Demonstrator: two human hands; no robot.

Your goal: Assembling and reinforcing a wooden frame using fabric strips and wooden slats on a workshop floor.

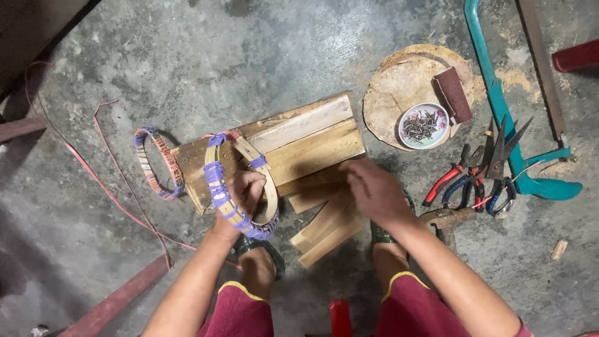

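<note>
Bamboo hoop gripped over split planks on a rough concrete floor (187,62)

The left hand (244,190) clamped a purple-taped bamboo hoop (219,181) upright on the pale planks (306,140); the right hand (374,192) hovered loosely curled over loose slats (324,231) (holding nothing visible). Left of the planks lay a second wrapped hoop (156,163); right of them, a bowl of nails (423,125), pliers (446,178) and a teal saw (505,118).

No packages, labels, signs or screens show anywhere here.

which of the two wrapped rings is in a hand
The ring with purple wrapping, gripped by the left hand over the wooden boards. The other ring lies untouched on the floor, left of it.
</note>
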